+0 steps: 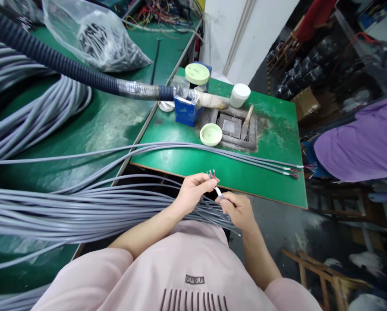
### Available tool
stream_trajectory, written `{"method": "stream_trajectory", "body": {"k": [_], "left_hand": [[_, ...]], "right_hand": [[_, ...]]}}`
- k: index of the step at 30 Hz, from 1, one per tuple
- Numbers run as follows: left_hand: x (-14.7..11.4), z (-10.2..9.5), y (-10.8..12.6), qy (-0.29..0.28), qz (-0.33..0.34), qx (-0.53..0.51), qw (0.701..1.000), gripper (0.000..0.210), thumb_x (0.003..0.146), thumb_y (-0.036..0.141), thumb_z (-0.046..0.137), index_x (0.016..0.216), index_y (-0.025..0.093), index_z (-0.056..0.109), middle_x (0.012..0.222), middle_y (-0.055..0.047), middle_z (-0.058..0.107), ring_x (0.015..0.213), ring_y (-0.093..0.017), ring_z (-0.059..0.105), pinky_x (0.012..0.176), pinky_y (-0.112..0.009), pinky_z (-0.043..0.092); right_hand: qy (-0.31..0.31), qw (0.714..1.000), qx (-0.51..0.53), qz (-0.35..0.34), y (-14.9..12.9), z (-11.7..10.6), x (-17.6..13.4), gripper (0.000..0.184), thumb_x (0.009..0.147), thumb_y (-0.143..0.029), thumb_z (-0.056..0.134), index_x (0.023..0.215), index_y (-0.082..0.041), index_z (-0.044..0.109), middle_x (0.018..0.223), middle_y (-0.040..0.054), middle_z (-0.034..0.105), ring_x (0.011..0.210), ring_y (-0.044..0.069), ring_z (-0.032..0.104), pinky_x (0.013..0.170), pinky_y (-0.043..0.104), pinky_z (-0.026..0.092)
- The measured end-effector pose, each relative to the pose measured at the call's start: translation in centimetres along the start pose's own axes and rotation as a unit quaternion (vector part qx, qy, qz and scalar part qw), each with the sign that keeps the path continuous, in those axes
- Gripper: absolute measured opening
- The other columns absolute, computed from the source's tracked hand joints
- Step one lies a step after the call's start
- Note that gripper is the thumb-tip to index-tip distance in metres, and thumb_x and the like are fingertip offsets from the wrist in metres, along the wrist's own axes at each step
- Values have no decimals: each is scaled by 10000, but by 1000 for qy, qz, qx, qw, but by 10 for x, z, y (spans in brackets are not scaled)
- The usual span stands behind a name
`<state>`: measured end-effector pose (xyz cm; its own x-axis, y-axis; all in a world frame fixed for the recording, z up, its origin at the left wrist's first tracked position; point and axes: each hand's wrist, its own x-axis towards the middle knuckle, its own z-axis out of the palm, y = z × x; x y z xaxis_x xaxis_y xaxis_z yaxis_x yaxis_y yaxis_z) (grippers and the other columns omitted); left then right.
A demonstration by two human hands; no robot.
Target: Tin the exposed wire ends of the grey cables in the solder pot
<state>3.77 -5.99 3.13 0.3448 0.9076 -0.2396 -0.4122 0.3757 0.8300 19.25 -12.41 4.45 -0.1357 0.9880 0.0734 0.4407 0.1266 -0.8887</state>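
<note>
Between my hands is the end of a grey cable (219,193), with a white band near its tip. My left hand (196,188) pinches the thin coloured wires (212,174) that fan out of the end. Just below and to the right, my right hand (237,209) grips the grey sheath with thumb and fingers. A thick bundle of grey cables (115,211) runs from the left to beneath my hands. Beyond them, several cables (187,146) lie across the green table, their stripped wire ends at its right side.
A solder pot (231,125) is set into the green table (167,162), beside a pale green dish (211,134), a white tub (240,95) and a blue box (184,113). A black corrugated hose (83,77) hangs over it. At right is a person's purple sleeve (358,138).
</note>
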Motion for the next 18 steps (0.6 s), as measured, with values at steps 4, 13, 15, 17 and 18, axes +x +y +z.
{"method": "stream_trajectory", "body": {"k": [4, 13, 15, 17, 18], "left_hand": [[0, 1, 0, 8, -2, -23, 1000, 290, 630, 394, 802, 581, 155, 644, 636, -10, 665, 598, -98, 563, 633, -240, 443], [-1, 4, 6, 30, -9, -51, 998, 309, 608, 389, 810, 545, 151, 624, 592, -7, 632, 620, -98, 555, 611, -214, 425], [0, 3, 5, 33, -4, -57, 998, 283, 613, 367, 807, 588, 149, 628, 625, 3, 636, 556, -70, 507, 576, -207, 408], [1, 2, 3, 33, 5, -62, 997, 265, 627, 345, 797, 619, 150, 619, 636, 15, 622, 527, -54, 478, 557, -200, 396], [2, 2, 2, 32, 11, -63, 997, 259, 637, 338, 790, 628, 151, 611, 629, 21, 609, 524, -52, 475, 553, -197, 393]], "right_hand": [[4, 1000, 3, -2, 2, 0, 1, 226, 897, -252, 491, 795, -185, 681, 501, -50, 558, 433, 78, 491, 470, 208, 382], [1, 1000, 28, -8, 8, 3, 1, 198, 902, -225, 499, 836, -189, 682, 512, -55, 552, 444, 70, 491, 482, 203, 382], [-3, 999, 32, -6, 9, 4, 1, 197, 903, -222, 498, 843, -189, 682, 517, -55, 555, 447, 69, 491, 482, 203, 379], [-6, 999, 36, -1, 10, 4, 2, 201, 903, -220, 494, 842, -189, 684, 519, -54, 555, 447, 68, 489, 482, 204, 378], [-6, 999, 38, 3, 10, 5, 2, 203, 902, -220, 495, 837, -189, 685, 518, -54, 555, 447, 68, 488, 483, 204, 378]]}}
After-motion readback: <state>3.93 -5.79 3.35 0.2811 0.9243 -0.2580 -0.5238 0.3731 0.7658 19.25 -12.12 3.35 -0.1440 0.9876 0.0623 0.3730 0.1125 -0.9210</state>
